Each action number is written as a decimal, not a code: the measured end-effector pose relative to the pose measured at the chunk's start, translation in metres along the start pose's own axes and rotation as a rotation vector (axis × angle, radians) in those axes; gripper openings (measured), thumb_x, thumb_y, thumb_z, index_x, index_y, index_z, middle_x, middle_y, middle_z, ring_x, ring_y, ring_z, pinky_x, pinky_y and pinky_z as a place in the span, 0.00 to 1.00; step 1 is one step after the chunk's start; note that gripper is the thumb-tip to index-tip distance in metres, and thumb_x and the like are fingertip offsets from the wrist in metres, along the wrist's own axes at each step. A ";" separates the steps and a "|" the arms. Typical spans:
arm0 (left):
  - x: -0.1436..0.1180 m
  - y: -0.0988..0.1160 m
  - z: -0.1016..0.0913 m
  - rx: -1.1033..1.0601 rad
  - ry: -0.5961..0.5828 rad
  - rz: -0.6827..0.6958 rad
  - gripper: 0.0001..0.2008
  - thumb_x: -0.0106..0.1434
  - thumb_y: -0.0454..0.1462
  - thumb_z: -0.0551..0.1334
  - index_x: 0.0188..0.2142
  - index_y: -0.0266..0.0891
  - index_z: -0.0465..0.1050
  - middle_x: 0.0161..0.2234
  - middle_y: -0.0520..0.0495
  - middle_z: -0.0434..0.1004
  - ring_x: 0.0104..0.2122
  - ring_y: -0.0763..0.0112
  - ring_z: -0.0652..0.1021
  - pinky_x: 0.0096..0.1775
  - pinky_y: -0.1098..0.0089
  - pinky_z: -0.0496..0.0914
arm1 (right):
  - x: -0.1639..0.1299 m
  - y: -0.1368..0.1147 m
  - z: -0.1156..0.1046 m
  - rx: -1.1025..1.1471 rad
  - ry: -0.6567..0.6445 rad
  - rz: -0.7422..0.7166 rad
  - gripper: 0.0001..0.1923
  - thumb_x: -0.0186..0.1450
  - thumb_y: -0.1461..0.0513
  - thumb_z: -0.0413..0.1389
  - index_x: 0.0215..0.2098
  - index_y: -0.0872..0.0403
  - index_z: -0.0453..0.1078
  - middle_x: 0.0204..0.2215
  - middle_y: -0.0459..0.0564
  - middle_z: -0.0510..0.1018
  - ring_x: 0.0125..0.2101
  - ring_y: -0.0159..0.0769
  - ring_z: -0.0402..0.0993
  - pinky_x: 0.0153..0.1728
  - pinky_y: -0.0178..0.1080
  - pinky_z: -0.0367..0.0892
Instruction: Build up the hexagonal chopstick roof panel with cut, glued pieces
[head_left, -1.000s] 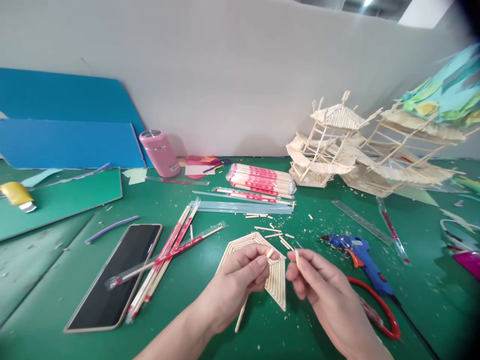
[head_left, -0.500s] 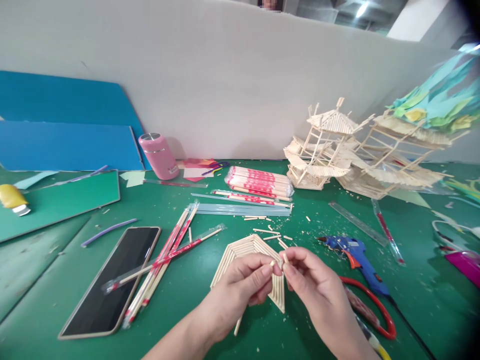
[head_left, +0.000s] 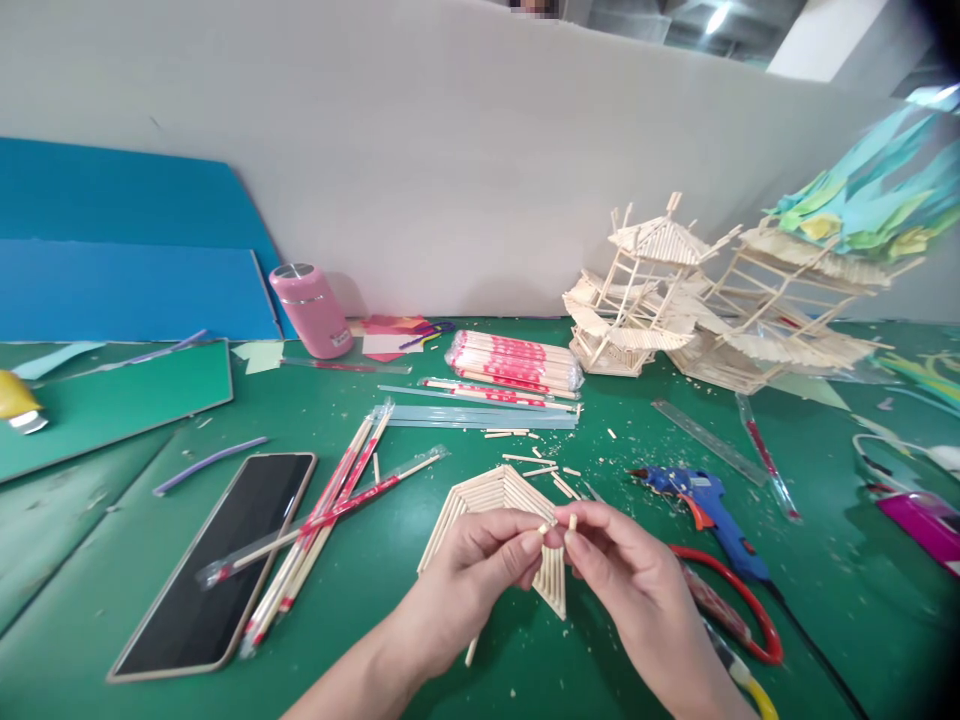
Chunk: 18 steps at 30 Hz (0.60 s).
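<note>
My left hand [head_left: 469, 575] pinches a long thin wooden stick [head_left: 471, 651] that runs down under the palm, its top end showing at the fingertips. My right hand [head_left: 626, 580] pinches a short piece of stick [head_left: 572, 521], held upright close beside the left one. Both hands hover just above a flat fan-shaped panel of glued sticks [head_left: 491, 497] lying on the green table [head_left: 420, 620].
A phone [head_left: 217, 560] and wrapped chopsticks [head_left: 330, 510] lie left. A blue glue gun [head_left: 705, 505] and red-handled scissors [head_left: 739, 615] lie right. A chopstick bundle [head_left: 517, 362], a pink bottle [head_left: 309, 310], blue boards [head_left: 127, 250] and stick pavilion models [head_left: 675, 300] stand behind.
My hands have come together, so the two stick ends that were apart now nearly touch. The view has shifted slightly right.
</note>
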<state>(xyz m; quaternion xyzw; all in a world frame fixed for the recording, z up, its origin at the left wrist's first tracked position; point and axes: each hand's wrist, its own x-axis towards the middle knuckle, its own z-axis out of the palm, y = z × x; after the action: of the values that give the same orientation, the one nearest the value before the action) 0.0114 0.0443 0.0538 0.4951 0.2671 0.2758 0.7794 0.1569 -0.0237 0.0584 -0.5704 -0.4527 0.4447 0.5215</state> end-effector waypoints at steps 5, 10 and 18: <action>0.001 0.005 0.004 0.073 0.049 0.027 0.10 0.58 0.42 0.60 0.32 0.35 0.73 0.22 0.52 0.63 0.24 0.76 0.62 0.28 0.74 0.56 | -0.004 -0.002 0.002 0.054 0.057 0.068 0.09 0.61 0.56 0.55 0.36 0.51 0.70 0.32 0.47 0.76 0.34 0.35 0.73 0.36 0.34 0.69; -0.001 0.006 0.006 0.179 0.119 0.056 0.10 0.62 0.42 0.55 0.34 0.37 0.68 0.25 0.54 0.60 0.25 0.76 0.61 0.29 0.74 0.57 | -0.007 -0.003 0.004 0.057 0.153 0.070 0.08 0.58 0.56 0.57 0.31 0.51 0.72 0.29 0.45 0.75 0.28 0.31 0.70 0.28 0.30 0.66; -0.016 -0.003 0.006 0.593 0.118 0.099 0.12 0.65 0.40 0.49 0.30 0.37 0.65 0.25 0.53 0.61 0.26 0.75 0.63 0.30 0.74 0.58 | -0.015 0.008 0.002 0.016 0.064 0.098 0.08 0.59 0.55 0.56 0.33 0.51 0.72 0.24 0.43 0.71 0.24 0.28 0.63 0.25 0.30 0.61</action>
<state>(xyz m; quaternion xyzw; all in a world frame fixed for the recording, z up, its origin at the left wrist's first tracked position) 0.0049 0.0290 0.0558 0.6964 0.3564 0.2517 0.5697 0.1523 -0.0382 0.0508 -0.6017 -0.4036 0.4549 0.5179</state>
